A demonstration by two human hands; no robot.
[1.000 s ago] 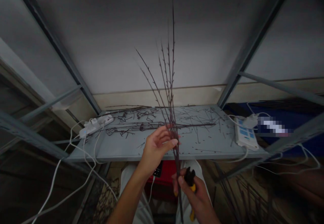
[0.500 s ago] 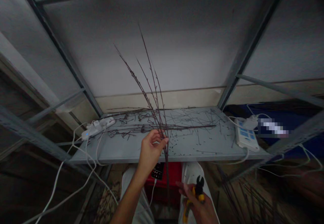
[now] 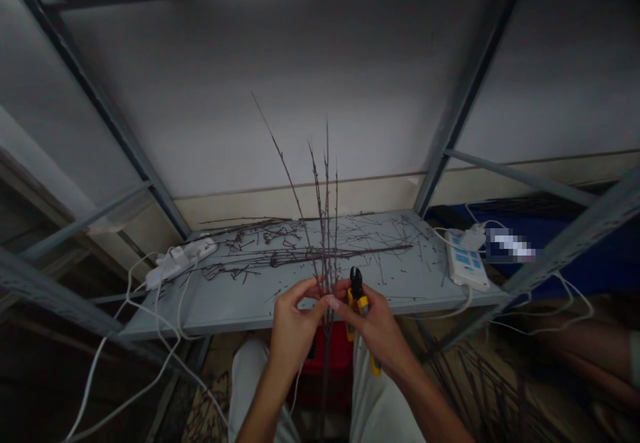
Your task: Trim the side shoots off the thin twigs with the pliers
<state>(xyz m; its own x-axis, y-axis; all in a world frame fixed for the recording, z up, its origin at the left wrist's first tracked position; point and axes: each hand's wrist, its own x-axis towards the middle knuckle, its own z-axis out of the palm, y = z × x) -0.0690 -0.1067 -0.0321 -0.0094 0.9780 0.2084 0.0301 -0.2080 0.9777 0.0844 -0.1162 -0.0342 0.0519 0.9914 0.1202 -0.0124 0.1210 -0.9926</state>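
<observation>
While the left hand [image 3: 295, 326] grips bare twigs [image 3: 326, 229], the right hand [image 3: 375, 329] grips yellow-handled wire cutters [image 3: 359, 306] (black tips beside the stems), a grey metal shelf [image 3: 235, 313] beyond both.

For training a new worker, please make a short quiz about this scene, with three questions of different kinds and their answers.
1. Which hand holds the yellow-handled cutters: the left hand or the right hand?
2. True or false: the thin dark twigs are held upright above the grey metal shelf.
3. How many white power strips lie on the shelf?

Key: 1. right hand; 2. true; 3. two.
</observation>
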